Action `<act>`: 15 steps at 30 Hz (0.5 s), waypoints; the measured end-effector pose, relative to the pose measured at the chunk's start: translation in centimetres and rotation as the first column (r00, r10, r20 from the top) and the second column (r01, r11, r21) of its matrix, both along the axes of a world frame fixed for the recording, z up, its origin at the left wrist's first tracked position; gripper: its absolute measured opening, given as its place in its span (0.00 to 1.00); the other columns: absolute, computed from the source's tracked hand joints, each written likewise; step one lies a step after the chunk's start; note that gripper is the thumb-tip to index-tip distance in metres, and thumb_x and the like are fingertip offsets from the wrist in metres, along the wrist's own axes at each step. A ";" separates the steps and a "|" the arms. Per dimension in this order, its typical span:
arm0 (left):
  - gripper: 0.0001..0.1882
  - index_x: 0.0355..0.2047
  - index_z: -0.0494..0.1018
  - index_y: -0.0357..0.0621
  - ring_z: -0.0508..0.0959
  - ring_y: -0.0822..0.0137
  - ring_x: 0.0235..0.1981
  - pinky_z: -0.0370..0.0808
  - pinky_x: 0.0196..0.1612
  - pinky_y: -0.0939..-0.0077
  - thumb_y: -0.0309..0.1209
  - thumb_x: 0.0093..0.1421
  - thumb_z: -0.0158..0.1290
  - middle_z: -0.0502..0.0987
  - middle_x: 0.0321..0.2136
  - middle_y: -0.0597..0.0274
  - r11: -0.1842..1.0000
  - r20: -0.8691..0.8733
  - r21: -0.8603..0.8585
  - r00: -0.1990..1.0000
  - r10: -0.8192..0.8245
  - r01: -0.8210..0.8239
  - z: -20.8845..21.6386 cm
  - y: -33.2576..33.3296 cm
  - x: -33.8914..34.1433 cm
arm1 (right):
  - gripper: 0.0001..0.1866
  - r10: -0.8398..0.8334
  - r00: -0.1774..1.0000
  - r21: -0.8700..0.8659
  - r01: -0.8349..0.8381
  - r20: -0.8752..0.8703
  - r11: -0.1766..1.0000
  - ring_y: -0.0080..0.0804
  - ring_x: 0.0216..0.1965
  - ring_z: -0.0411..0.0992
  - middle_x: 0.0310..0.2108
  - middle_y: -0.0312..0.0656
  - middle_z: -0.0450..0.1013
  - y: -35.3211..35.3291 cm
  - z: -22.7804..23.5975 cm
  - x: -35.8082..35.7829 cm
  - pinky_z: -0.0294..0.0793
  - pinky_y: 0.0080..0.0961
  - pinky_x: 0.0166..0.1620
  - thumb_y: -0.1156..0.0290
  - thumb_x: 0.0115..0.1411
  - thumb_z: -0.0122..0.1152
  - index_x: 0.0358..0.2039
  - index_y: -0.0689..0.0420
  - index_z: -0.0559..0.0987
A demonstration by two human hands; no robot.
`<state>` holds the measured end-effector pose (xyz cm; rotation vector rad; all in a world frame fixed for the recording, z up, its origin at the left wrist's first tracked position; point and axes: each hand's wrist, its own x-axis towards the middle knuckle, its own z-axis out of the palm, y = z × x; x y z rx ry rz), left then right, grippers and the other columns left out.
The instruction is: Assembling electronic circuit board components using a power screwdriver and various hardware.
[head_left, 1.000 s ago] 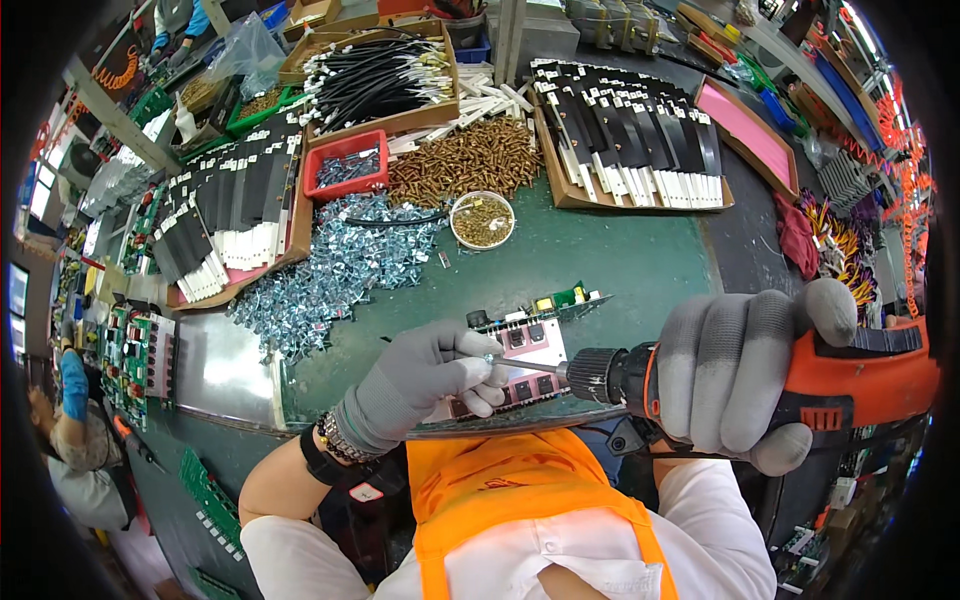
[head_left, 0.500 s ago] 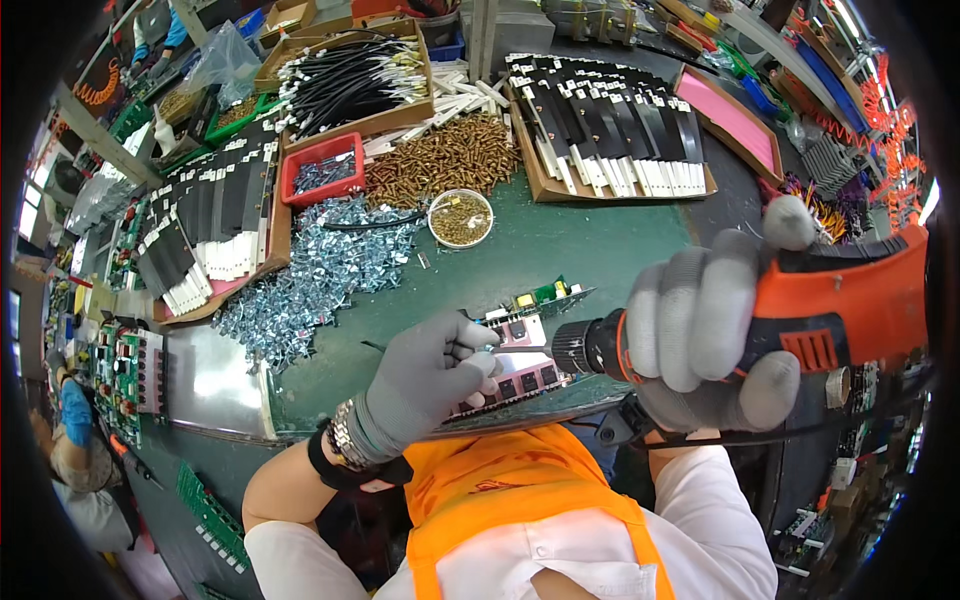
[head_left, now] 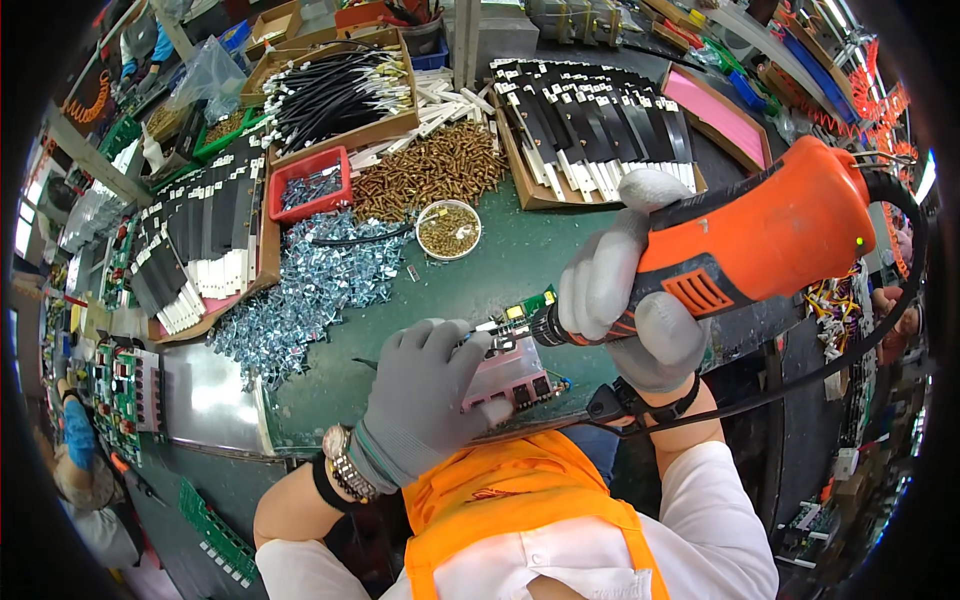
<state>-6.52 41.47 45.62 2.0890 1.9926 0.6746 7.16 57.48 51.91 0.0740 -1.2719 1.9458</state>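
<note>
My right hand [head_left: 640, 310], in a grey-and-white work glove, is wrapped around an orange and black power screwdriver [head_left: 770, 225]. The tool slants down to the left, its dark chuck end over a circuit board with a metal heat sink plate [head_left: 510, 370]. My left hand [head_left: 415, 400], in a grey glove, grips the left side of this board, thumb at the near edge and fingertips beside the tool's tip. Where the tip meets the board is partly hidden by the fingers. The board lies near the bench's front edge.
Beyond the board are a round tub of small brass-coloured parts [head_left: 448, 231], loose silver clips [head_left: 310, 290], a pile of brass screws [head_left: 440, 170] and a red tray [head_left: 346, 180]. Cardboard boxes of black-and-white strips [head_left: 600, 125] stand behind. The tool's black cable [head_left: 800, 385] loops at right.
The screwdriver has tilted, and its tip has moved left and away from me to the board's far part. My left hand has left the bit and spread over the board's left side.
</note>
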 end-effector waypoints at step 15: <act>0.43 0.43 0.71 0.35 0.65 0.50 0.51 0.60 0.54 0.51 0.54 0.30 0.66 0.65 0.49 0.49 0.990 -0.119 -0.014 0.983 0.137 -0.139 -1.7 -0.6 2.4 | 0.41 0.293 0.953 0.224 -0.269 -0.079 0.936 0.25 0.20 0.69 0.23 0.40 0.73 -0.6 0.6 -3.2 0.69 0.21 0.25 0.68 0.52 0.71 0.61 0.64 0.58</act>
